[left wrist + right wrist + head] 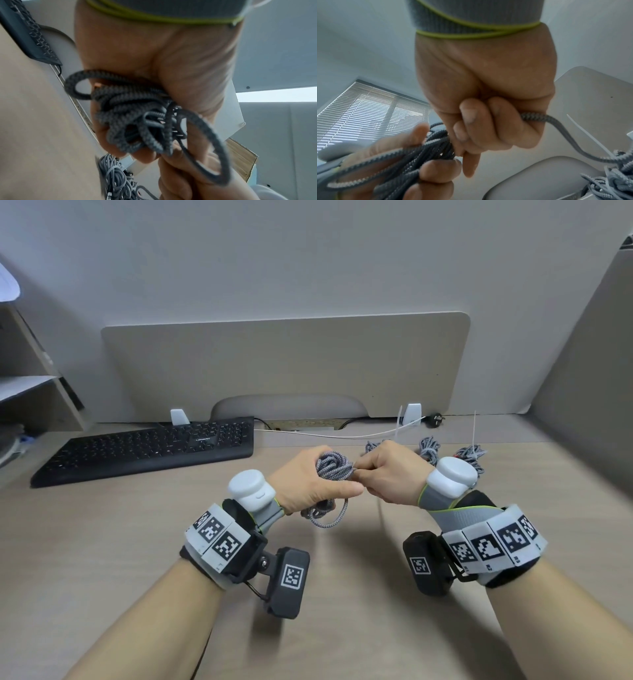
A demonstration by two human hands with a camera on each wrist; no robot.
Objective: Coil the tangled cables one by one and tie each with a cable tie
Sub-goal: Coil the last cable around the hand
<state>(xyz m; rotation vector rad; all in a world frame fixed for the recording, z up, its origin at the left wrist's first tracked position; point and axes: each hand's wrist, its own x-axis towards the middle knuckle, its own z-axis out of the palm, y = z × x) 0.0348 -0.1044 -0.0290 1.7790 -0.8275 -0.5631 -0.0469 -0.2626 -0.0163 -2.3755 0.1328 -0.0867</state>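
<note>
A grey braided cable (334,469) is bunched into loose coils above the desk. My left hand (310,482) grips the bundle, whose loops hang below the palm (137,121). My right hand (387,474) meets it from the right, fingers curled round a strand of the same cable (534,117) that trails off to the right. Behind my right hand lie other grey braided cable bundles (469,453) with white cable ties (474,429) sticking up from them. In the right wrist view those bundles (611,182) lie at the lower right, a white cable tie (583,134) above them.
A black keyboard (147,448) lies at the back left of the wooden desk (102,542). A beige divider panel (284,364) stands along the desk's rear edge, with a white cord (325,434) and a black plug (435,418) at its foot. Shelves (30,385) stand at far left.
</note>
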